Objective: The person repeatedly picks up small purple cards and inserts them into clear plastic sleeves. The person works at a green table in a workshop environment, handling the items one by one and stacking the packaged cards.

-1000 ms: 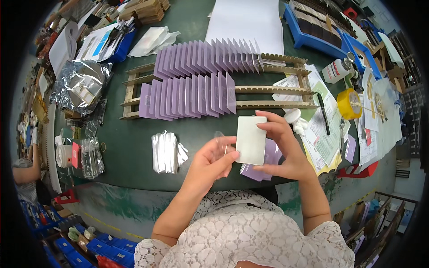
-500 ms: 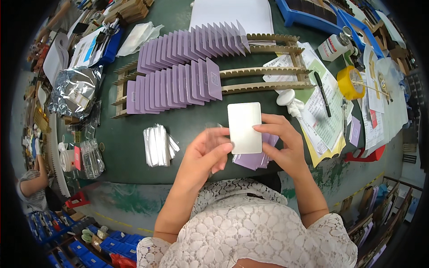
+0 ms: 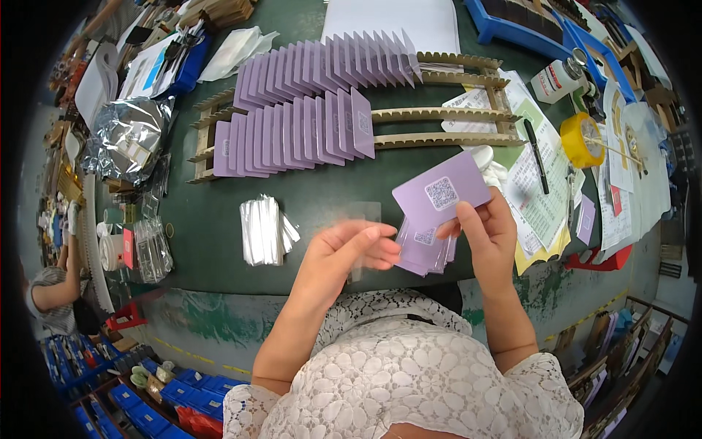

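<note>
A purple card (image 3: 439, 186) with a square code printed on it is pinched between the thumb and fingers of my right hand (image 3: 488, 238), tilted above the table. Below it lies a small pile of similar purple cards (image 3: 418, 252), partly covered by my hands. My left hand (image 3: 349, 252) hovers beside the pile, its fingers loosely bent and slightly blurred, with nothing seen in them. A clear plastic piece (image 3: 368, 210) shows behind the left fingers. Two slotted racks (image 3: 442, 115) hold rows of upright purple cards (image 3: 322, 135) farther back.
A stack of clear plastic sleeves (image 3: 261, 233) lies to the left. At the right are a small white figurine (image 3: 491, 164), printed papers (image 3: 537, 197), a black pen (image 3: 536, 156), yellow tape (image 3: 581, 139) and a white bottle (image 3: 556, 80). A silver bag (image 3: 131, 135) sits far left.
The card, pale side showing and touched by both hands before, now shows its purple coded side. My right hand alone holds it, farther right and tilted; my left hand has let go.
</note>
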Demonstrator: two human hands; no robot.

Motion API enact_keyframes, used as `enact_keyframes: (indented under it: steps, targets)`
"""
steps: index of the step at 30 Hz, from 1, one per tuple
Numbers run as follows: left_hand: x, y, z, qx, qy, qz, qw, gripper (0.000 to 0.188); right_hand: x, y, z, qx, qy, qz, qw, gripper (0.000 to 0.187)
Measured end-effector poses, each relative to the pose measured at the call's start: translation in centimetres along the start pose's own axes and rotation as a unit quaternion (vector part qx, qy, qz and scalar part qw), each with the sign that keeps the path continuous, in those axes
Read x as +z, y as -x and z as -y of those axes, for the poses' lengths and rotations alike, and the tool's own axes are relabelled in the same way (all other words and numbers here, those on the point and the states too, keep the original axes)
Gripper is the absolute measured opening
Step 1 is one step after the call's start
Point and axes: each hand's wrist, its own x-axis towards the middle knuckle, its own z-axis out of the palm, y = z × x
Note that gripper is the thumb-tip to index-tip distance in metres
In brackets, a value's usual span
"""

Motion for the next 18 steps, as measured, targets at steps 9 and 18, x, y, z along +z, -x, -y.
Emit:
enact_keyframes:
  steps: [9, 18]
  targets:
    - [0.7, 0.4, 0.6, 0.022, -0.047, 0.005, 0.999, 0.01, 0.4, -0.7, -0.2, 0.02, -0.043, 0.02, 0.999, 0.012]
    - [0.3, 0.5, 1.0, 0.001, -0.084, 0.037, 0.996, 0.01, 0.9, -0.4, 0.5, 0.007, -0.051, 0.034, 0.998, 0.013]
